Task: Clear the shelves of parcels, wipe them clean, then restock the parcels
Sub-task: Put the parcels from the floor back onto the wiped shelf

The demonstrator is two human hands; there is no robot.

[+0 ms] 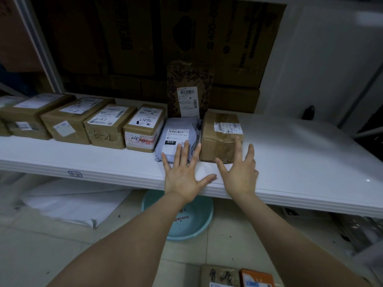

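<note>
Above a teal basin [195, 227] on the floor, we hold our left hand [182, 174] and right hand [238, 176] open and splayed over the white shelf [300, 166], left fingertips on the grey mailer bag [176, 135], right fingertips against the taped cardboard box [219, 137] just beside it, with a patterned parcel [189, 79] upright behind.

Dim room: tiled floor [41, 255], white wall [323, 59]

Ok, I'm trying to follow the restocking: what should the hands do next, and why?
Probably reach down for a floor parcel: the left hand lies open against the grey bag, the right hand against the brown box, both already in the row, and the shelf beyond the box is bare.
</note>
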